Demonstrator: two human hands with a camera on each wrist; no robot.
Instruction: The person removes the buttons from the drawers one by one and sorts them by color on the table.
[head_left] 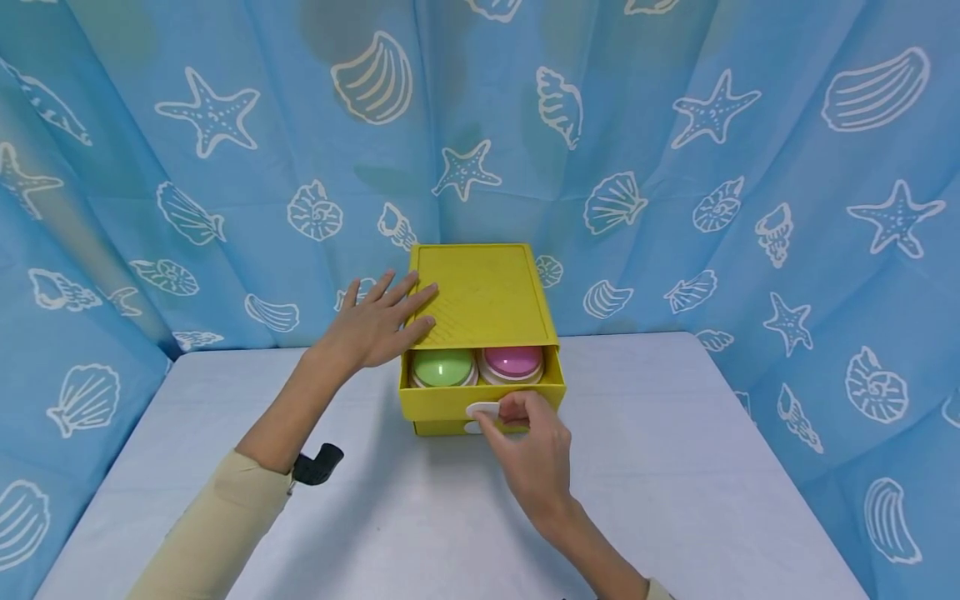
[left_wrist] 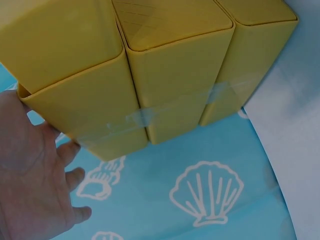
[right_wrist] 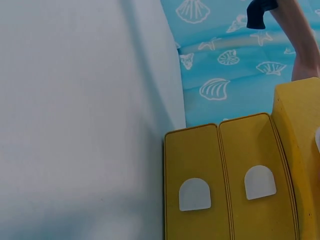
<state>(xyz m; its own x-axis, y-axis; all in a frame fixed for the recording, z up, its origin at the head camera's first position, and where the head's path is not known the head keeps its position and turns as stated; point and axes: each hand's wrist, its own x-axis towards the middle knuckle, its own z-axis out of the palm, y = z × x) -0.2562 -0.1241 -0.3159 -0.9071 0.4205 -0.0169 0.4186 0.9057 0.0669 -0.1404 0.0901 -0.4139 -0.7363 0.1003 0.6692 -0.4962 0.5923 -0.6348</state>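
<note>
Two hands: both are at one yellow box (head_left: 491, 292), which stands on the white table (head_left: 675, 467) near its far edge, just before the curtain (head_left: 510, 83).
Left hand (head_left: 371, 329): it is released, with fingers straight and spread; it rests at the left edge of the box top and grasps nothing.
Right hand (head_left: 534, 450): thumb and forefinger pinch the white tab (head_left: 480, 409) on the front of the top drawer (head_left: 438, 404).
Position of the top drawer: it stands partly out of the box, toward the person, and its front portion is uncovered.
Inside this drawer: a green dome (head_left: 444, 367) on the left and a pink dome (head_left: 513, 360) on the right, side by side, each with a pale rim; the box top hides their back parts.
Lower drawers (right_wrist: 195, 155): two, both closed; each carries a rounded white tab on its front, as the right wrist view shows.
Box side: in the left wrist view, three sections lie close together, and transparent tape (left_wrist: 142, 117) crosses them.
Left arm: it wears a beige sleeve (head_left: 225, 517), with a black device (head_left: 318, 465) near the cuff.
Curtain pattern: white starfish and shells on blue.
</note>
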